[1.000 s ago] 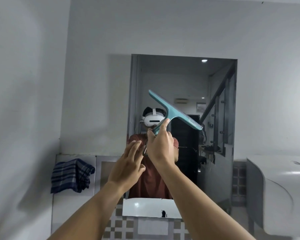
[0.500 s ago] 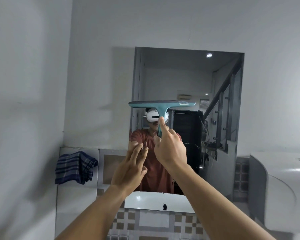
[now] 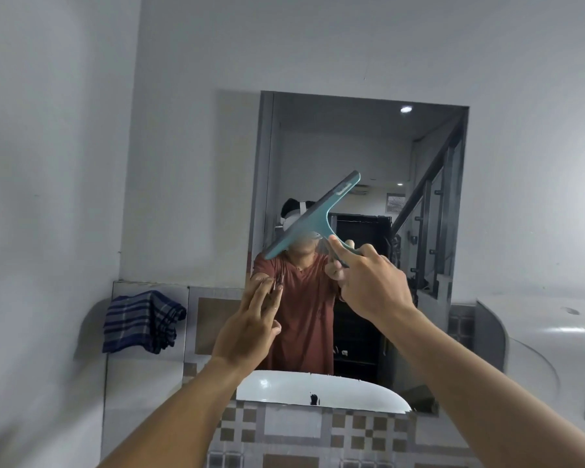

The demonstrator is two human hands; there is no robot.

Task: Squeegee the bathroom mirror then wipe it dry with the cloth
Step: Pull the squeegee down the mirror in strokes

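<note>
While the right hand [image 3: 368,285] grips the teal plastic T-shaped squeegee [image 3: 314,214] by its handle at frame centre, blade tilted before the rectangular wall mirror [image 3: 362,146], probably lining up a stroke, the left hand [image 3: 247,329] hovers flat and empty. Pale blade lettering is unreadable. At left, the blue plaid cloth [image 3: 142,320] hangs, waiting.

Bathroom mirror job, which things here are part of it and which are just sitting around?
Part of the job:
teal squeegee, held in the right hand
mirror
striped cloth, draped left of the mirror
left hand, open and empty

Just there:
white basin
white tank at right
</note>
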